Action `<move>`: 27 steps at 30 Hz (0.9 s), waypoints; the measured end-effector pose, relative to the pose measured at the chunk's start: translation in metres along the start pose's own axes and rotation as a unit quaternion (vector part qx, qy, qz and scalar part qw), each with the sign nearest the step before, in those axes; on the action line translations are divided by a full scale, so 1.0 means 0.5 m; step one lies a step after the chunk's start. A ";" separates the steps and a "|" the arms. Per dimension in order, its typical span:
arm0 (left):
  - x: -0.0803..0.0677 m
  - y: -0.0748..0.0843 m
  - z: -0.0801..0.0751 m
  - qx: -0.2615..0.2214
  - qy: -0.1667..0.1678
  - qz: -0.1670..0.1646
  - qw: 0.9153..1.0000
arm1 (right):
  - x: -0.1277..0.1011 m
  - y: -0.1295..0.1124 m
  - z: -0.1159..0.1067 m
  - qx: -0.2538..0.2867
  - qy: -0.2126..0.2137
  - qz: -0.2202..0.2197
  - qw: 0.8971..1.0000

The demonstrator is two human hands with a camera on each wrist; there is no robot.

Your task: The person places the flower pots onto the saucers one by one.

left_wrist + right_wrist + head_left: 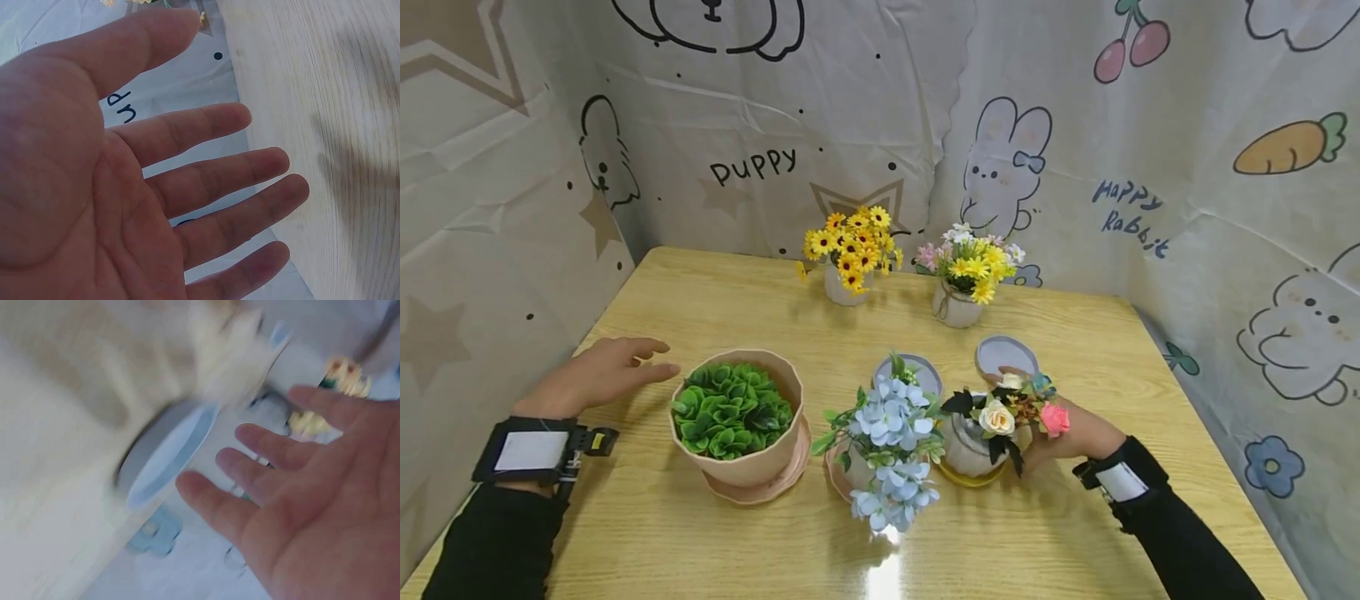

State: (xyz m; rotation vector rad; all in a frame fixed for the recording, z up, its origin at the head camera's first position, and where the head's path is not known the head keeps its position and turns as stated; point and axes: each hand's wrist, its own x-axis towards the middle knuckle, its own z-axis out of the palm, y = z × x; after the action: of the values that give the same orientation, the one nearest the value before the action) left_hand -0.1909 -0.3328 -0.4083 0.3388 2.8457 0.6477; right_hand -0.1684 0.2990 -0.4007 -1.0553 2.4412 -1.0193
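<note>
While the left hand (597, 375) hovers over the wooden surface (715, 292), its fingers (206, 128) lie straight and spread, holding nothing; the wrist view shows only palm, printed backdrop and bare wood. Just beyond those fingertips to their right stands the pink pot of green succulents (737, 425) on its saucer, apart from the hand. Further right comes the blue flower pot (887, 442), its blooms covering most of the vessel and part of a grey-blue saucer (917, 371) behind it. Next is the small mixed bouquet pot (981, 433) on a yellow dish. The right hand (1063, 433) sits just behind and beside it, largely screened by a pink rose and leaves, so touch cannot be judged; in the blurred wrist view the fingers (262, 444) appear extended and loose, gripping nothing. Past the fingertips lies a second grey-blue saucer (1006, 357). Two yellow flower vases (850, 250) stand well beyond, by the backdrop.
</note>
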 end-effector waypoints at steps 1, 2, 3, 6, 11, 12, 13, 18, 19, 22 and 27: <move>0.000 0.000 -0.001 0.002 -0.001 0.000 1.000 | -0.001 0.010 -0.016 -0.006 -0.006 0.015 1.000; 0.000 0.000 -0.001 0.003 -0.001 0.000 1.000 | 0.001 0.021 -0.031 -0.018 -0.009 0.034 0.999; 0.000 0.000 -0.002 0.004 -0.001 -0.001 1.000 | 0.006 0.033 -0.046 -0.042 -0.008 0.045 0.998; 0.000 -0.001 -0.003 0.009 -0.003 -0.004 1.000 | 0.025 0.070 -0.079 -0.120 0.013 0.092 0.988; 0.000 -0.002 -0.004 0.012 -0.002 -0.007 1.000 | 0.065 0.109 -0.102 -0.150 0.033 0.164 0.975; 0.001 -0.003 -0.003 0.013 -0.003 -0.008 1.000 | 0.073 0.114 -0.104 -0.149 0.031 0.171 0.973; 0.001 -0.004 -0.003 0.012 -0.003 -0.009 1.000 | 0.080 0.120 -0.104 -0.149 0.028 0.175 0.973; 0.000 0.001 -0.004 0.001 -0.005 -0.009 1.000 | 0.109 0.139 -0.106 -0.146 0.009 0.175 0.974; -0.001 0.003 -0.004 -0.002 -0.006 -0.007 1.000 | 0.114 0.140 -0.106 -0.148 0.007 0.173 0.974; -0.003 0.006 -0.006 -0.006 -0.006 -0.005 1.000 | 0.127 0.140 -0.102 -0.167 -0.006 0.176 0.970; -0.008 0.000 -0.003 -0.006 -0.008 -0.010 1.000 | 0.153 0.133 -0.097 -0.192 -0.040 0.187 0.963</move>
State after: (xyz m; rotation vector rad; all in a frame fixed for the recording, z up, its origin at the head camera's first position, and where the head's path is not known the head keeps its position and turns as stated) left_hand -0.1873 -0.3347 -0.4066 0.3121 2.8253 0.6547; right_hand -0.2803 0.2993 -0.4127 -0.6713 2.6898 -0.3873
